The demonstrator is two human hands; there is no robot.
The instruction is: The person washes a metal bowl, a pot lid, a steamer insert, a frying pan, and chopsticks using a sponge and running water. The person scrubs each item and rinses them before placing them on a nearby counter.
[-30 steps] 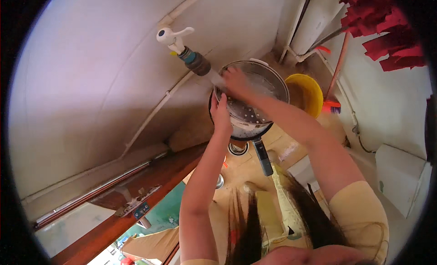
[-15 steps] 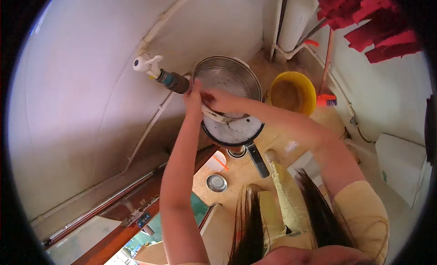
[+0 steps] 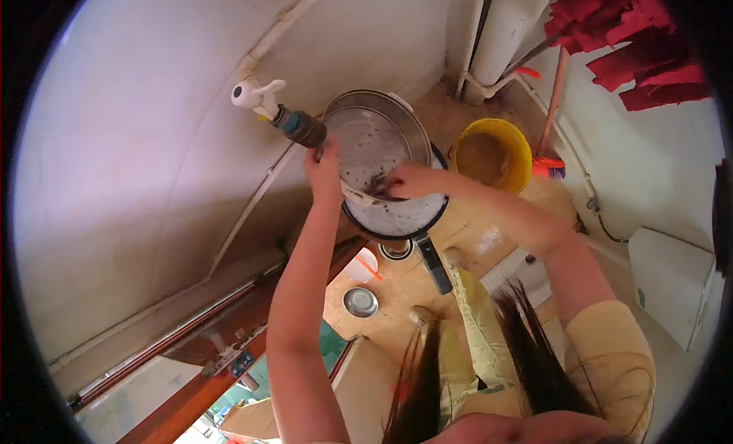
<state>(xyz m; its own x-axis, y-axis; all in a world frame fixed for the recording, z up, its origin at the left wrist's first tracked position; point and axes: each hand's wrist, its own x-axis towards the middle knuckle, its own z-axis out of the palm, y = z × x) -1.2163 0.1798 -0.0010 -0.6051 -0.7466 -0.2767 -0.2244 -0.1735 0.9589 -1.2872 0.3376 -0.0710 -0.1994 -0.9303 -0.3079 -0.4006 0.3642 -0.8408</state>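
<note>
A round metal steamer basket [image 3: 368,138] with a perforated base tilts over a pan [image 3: 401,221] with a black rim and long black handle; white suds or cloudy liquid show in the pan. My left hand [image 3: 324,177] grips the basket's left rim, just below the tap's dark nozzle. Inside the basket, near its lower rim, my right hand [image 3: 412,181] is closed around a dark, tangled scouring pad [image 3: 377,183]. The fingertips of that hand are partly hidden by the pad.
A white-handled wall tap [image 3: 258,97] juts out above my left hand. On the floor stand a yellow bucket [image 3: 524,158], a small metal bowl [image 3: 360,302] and a white container [image 3: 362,265]. A red broom [image 3: 548,166] leans behind the bucket. Dark red cloth [image 3: 611,24] hangs upper right.
My right hand has moved from the basket's left side rightward and down along its base. The scouring pad now shows more clearly. My left hand stays at the rim.
</note>
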